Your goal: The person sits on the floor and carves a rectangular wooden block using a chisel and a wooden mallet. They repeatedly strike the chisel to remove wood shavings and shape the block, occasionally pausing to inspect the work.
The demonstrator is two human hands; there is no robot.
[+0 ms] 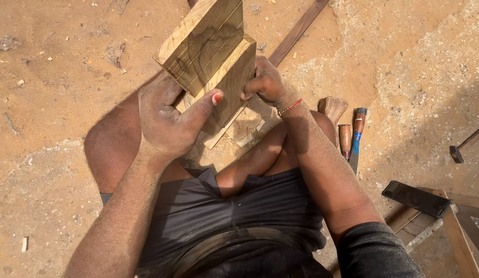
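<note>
A thick wooden block [211, 49] with sawn grooves and a stepped notch is held up, tilted, over my lap. My left hand [170, 116] grips its near left side, thumb pressed on the lower face. My right hand [265, 82] is closed on the block's right edge; a thin red string bracelet is on that wrist. I sit on sandy ground with knees bent, in dark shorts. Under the block a flat wooden strip [234, 128] lies between my legs.
Two chisels [352, 136] with wooden handles lie on the sand right of my right knee. A dark phone [415, 198] rests on a wooden frame at lower right. A hammer [463, 146] lies at the right edge. A long wooden strip [298, 31] runs to the top.
</note>
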